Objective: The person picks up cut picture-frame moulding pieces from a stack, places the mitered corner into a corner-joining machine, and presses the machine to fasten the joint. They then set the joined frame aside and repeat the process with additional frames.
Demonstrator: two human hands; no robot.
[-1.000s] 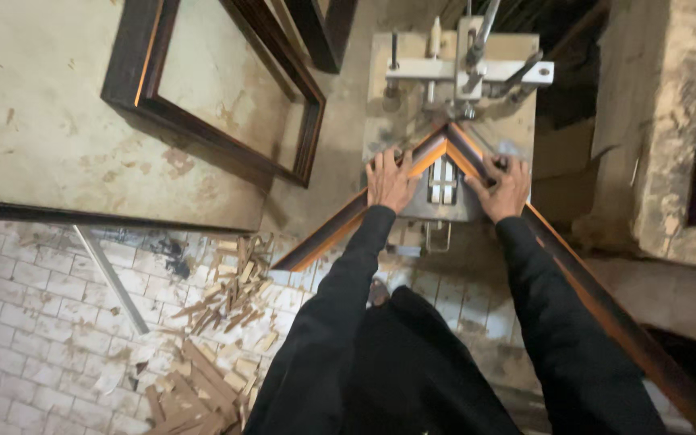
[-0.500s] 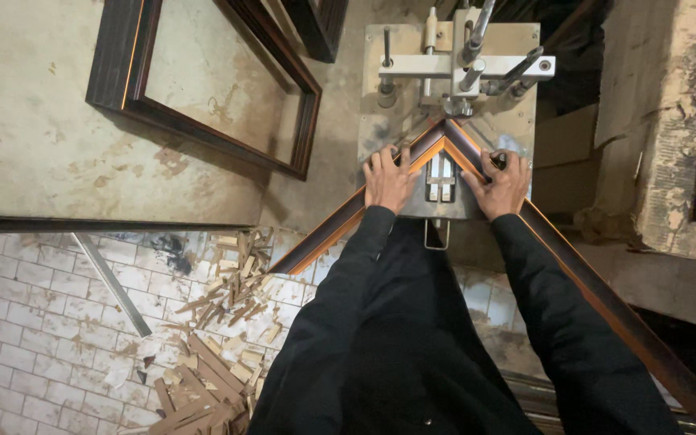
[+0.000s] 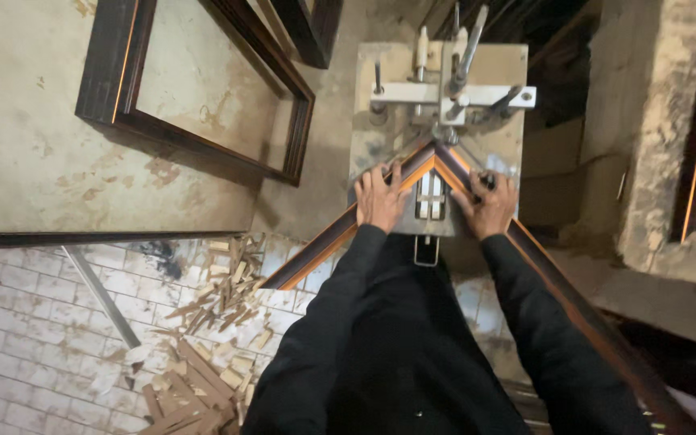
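Observation:
Two dark brown frame mouldings with orange inner edges meet in a mitred corner on the joining machine's metal table (image 3: 380, 89). My left hand (image 3: 380, 197) presses down on the left moulding (image 3: 320, 246) close to the corner. My right hand (image 3: 489, 205) presses on the right moulding (image 3: 573, 294) the same way. The machine's clamp head (image 3: 453, 93) with its levers stands just behind the corner joint (image 3: 437, 153). Both my sleeves are black.
A finished dark frame (image 3: 203, 133) lies on the worn bench at the left. Wood offcuts (image 3: 211, 322) litter the white tiled floor below. A metal bar (image 3: 102, 298) lies on the tiles. A rough concrete pillar (image 3: 654, 129) stands at the right.
Both hands stay pressed on the mouldings at the corner. The view has shifted slightly; nothing on the machine has visibly moved.

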